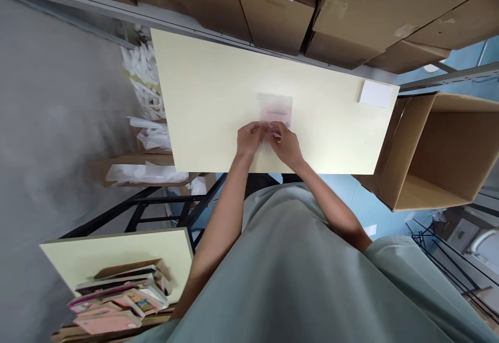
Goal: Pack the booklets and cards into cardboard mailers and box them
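Note:
A flat pinkish item in what looks like a clear plastic bag [277,107] lies on the cream tabletop [206,99], blurred in places. My left hand [249,139] pinches the near edge of the bag, thumb and forefinger together. Right beside it, the fingers of my right hand [286,145] are curled and closed on the same edge. Both hands meet at the middle of that edge, and the fingertips partly hide it. Print on the pinkish item is too smeared to read.
A white stack or small box [375,94] sits at the table's right end. An open cardboard box [440,150] stands to the right. Closed cartons [276,21] line the back shelf. At lower left, a side table [117,249] bears pink booklets or packs [113,317].

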Available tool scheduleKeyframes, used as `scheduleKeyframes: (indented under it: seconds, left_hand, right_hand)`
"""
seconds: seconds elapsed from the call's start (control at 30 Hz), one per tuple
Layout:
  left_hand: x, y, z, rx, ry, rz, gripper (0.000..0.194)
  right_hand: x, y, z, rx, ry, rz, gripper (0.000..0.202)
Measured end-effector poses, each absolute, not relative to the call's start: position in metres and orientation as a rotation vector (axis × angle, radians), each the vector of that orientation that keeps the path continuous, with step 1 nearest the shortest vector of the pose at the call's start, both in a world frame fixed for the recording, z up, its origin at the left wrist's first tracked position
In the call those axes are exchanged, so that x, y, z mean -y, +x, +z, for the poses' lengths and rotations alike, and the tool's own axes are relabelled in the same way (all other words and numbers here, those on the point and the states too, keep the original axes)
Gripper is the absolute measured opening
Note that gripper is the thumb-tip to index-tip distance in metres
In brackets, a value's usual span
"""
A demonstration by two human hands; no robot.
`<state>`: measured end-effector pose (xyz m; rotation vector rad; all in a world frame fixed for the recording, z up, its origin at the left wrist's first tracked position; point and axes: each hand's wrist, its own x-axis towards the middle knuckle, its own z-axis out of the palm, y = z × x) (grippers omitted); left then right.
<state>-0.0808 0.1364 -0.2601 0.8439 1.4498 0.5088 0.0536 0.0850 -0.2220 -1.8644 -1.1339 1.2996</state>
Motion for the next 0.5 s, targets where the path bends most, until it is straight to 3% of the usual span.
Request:
scheduleKeyframes:
  seconds: [0.1, 0.33, 0.5]
  left_hand:
    - [-0.14, -0.084, -0.269, -1.586, 1.08, 0.504, 0.019]
    - [-0.142, -0.08, -0.27, -1.741, 1.25, 0.56, 0.003]
    - [-0.149, -0.082, -0.27, -1.784, 1.171, 0.558, 0.015]
  right_hand:
    - [-0.068, 0.078, -0.225, 1.052, -1.906, 1.185, 0.027]
    - [-0.066, 0.092, -0.253, 0.834, -2.124, 1.063, 0.038]
    - [-0.085, 0.078, -0.261, 0.81, -2.247, 1.054, 0.027]
